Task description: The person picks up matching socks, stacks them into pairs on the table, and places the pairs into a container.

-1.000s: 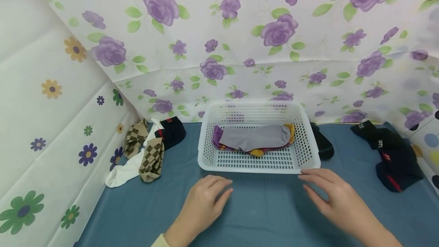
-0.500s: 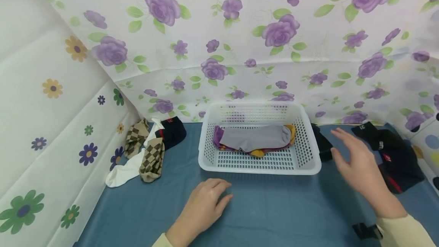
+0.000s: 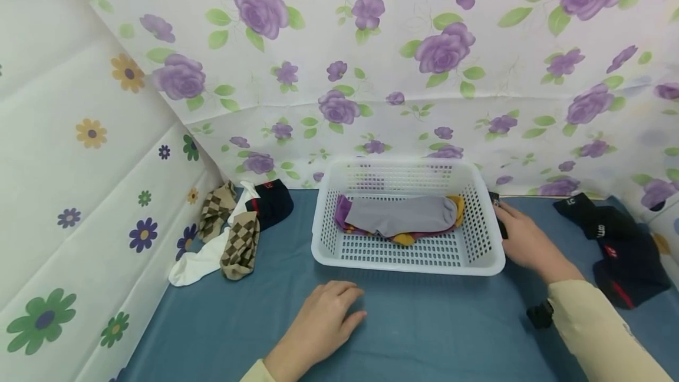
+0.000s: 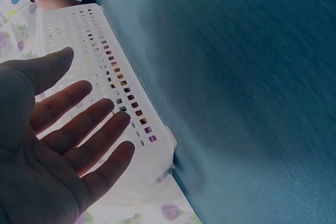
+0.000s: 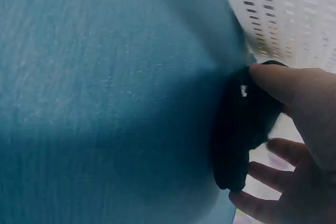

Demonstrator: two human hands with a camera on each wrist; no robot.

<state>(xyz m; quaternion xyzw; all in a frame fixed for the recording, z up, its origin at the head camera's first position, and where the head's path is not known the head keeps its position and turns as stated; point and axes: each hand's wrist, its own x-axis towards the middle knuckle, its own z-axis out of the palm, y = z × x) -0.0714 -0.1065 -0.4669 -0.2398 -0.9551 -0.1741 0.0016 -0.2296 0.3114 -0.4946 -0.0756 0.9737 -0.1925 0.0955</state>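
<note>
My right hand (image 3: 525, 240) is at the right end of the white plastic basket (image 3: 408, 267), holding a black sock (image 5: 233, 140). In the right wrist view its thumb (image 5: 278, 80) lies on one side of the sock and the other fingers on the far side. The hand hides most of this sock in the head view. My left hand (image 3: 323, 323) hovers in front of the basket with relaxed fingers and holds nothing. Inside the basket lie a grey sock (image 3: 400, 215) and purple and yellow socks (image 3: 343, 208) partly under it.
On the left of the blue cloth (image 3: 424, 323) lie checkered socks (image 3: 239, 246), a white sock (image 3: 196, 265) and a dark sock (image 3: 276, 202). More dark socks (image 3: 626, 252) lie at the right. A flowered sheet (image 3: 392, 75) hangs behind the basket.
My right hand moves from the basket's front right corner out to the right, then back in to the black sock beside the basket. The left hand stays nearly still.
</note>
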